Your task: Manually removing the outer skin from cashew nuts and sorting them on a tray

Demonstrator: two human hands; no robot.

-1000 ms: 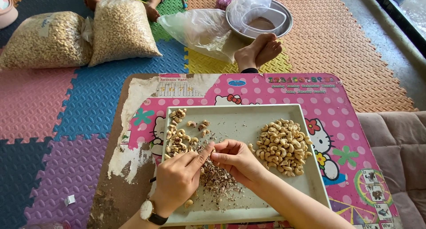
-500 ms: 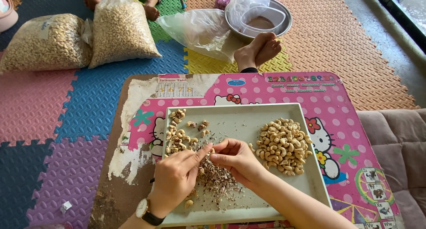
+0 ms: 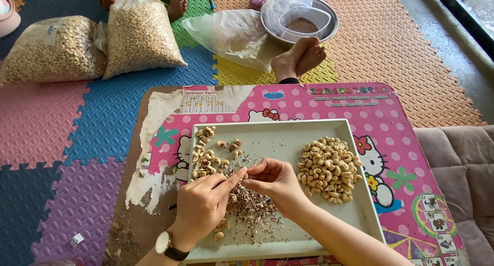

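Observation:
A pale rectangular tray (image 3: 360, 209) lies on a low pink table (image 3: 391, 142). My left hand (image 3: 203, 204) and my right hand (image 3: 275, 181) meet over the tray's middle, fingertips pinched together on a small cashew nut (image 3: 244, 174). Under them lies a heap of brown skin flakes (image 3: 252, 207). Unpeeled cashews (image 3: 206, 155) sit at the tray's left, and a pile of peeled pale cashews (image 3: 329, 168) at its right. A watch is on my left wrist.
Two big clear bags of cashews (image 3: 56, 47) (image 3: 140, 34) lie on the coloured foam mat. A metal bowl (image 3: 329, 24) with a plastic bag stands at the back. Bare feet (image 3: 301, 57) rest beyond the table. A cushion (image 3: 458, 173) is at right.
Both hands stay pinched together over the flake heap, with only slight finger shifts. The view has drifted a little.

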